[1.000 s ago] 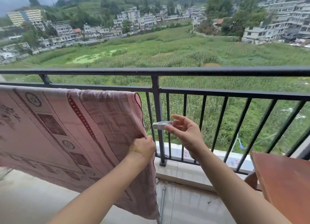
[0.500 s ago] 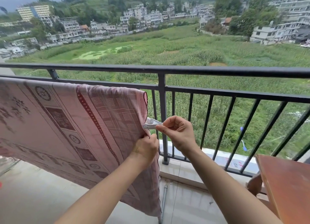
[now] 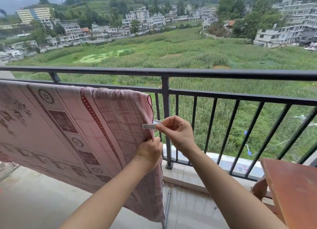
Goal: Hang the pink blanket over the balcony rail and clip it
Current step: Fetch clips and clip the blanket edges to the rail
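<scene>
- Over the lower bar of the balcony rail (image 3: 223, 96), the pink blanket (image 3: 72, 129) is hanging, its patterned face draping down toward the balcony floor (image 3: 34, 203) and its right edge lying just left of the rail's upright post (image 3: 166, 119).
- At that right edge, the left hand (image 3: 151, 152) is pinching the blanket's hem, fingers curled shut on the cloth.
- Just above it, the right hand (image 3: 178, 134) is squeezing the tail of a pale clip (image 3: 151, 125) between thumb and fingers, the other fingers folded in.
- The clip is lying roughly level, its tip touching the blanket's edge; whether it is biting the cloth cannot be told.
- At the lower right corner of the view, a reddish wooden surface (image 3: 295, 191) is standing near the rail.
</scene>
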The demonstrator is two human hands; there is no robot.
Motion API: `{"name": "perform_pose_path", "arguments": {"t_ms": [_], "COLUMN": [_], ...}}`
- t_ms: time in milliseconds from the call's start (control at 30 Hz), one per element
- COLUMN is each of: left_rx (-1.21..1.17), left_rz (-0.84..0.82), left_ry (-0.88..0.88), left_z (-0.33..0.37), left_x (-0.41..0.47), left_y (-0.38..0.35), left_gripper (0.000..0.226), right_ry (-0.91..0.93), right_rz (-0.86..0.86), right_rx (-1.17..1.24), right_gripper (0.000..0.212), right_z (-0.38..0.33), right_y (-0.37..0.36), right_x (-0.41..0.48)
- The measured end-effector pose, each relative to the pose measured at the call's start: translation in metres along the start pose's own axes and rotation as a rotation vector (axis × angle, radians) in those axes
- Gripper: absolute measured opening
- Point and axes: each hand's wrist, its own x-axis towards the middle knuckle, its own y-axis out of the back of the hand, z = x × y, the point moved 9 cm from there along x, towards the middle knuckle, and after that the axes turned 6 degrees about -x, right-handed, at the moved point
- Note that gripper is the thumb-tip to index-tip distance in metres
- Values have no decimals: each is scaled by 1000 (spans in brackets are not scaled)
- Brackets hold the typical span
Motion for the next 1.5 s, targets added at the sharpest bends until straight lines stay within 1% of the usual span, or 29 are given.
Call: {"name": "perform_pose_path", "arguments": {"t_ms": [100,167,200,267,367,467,533,667,833,933,1033,1167,1267,1367,1500], "left_rx": [-29,-89,-124,-160,-216,-306,-365,-411,-494,-518,-549,-556,-501,-469,-465], "left_rz": [-19,-60,-82,-92,-80,-48,-26,-83,-106,-190,-310,-503,-596,-660,-755], "left_ry": [-26,-49,-45,-35,-49,-17,-33,-170,-431,-544,-610,-650,-688,-702,-703], "left_z": [-1,1,2,4,13,27,47,120,253,336,406,480,527,571,619], "left_x": [-6,-12,-16,-23,-34,-36,-30,-5,16,10,-9,-36,-48,-54,-70], "left_y": [-5,-16,-23,-34,-47,-59,-66,-84,-72,-66,-72,-90,-104,-124,-159], "left_gripper": [26,22,21,26,35,34,31,42,44,46,48,57,60,60,63], "right_ry": [-58,-52,-45,-34,-24,-40,-97,-258,-523,-686,-835,-1035,-1143,-1226,-1325], "right_rz": [-73,-75,-64,-18,112,230,286,438,709,819,902,953,938,852,689], "right_rx": [-97,-163,-168,-211,-399,-635,-752,-894,-1022,-1050,-1040,-943,-878,-860,-869], "right_gripper": [51,60,59,51,35,41,44,40,39,37,35,35,39,44,50], "right_z": [7,8,9,13,26,45,60,75,65,64,72,100,126,159,203], "right_y": [7,17,24,41,78,120,150,221,314,354,383,416,438,458,482], "right_x": [-1,-4,-5,-11,-31,-67,-100,-181,-314,-404,-490,-571,-606,-630,-649]}}
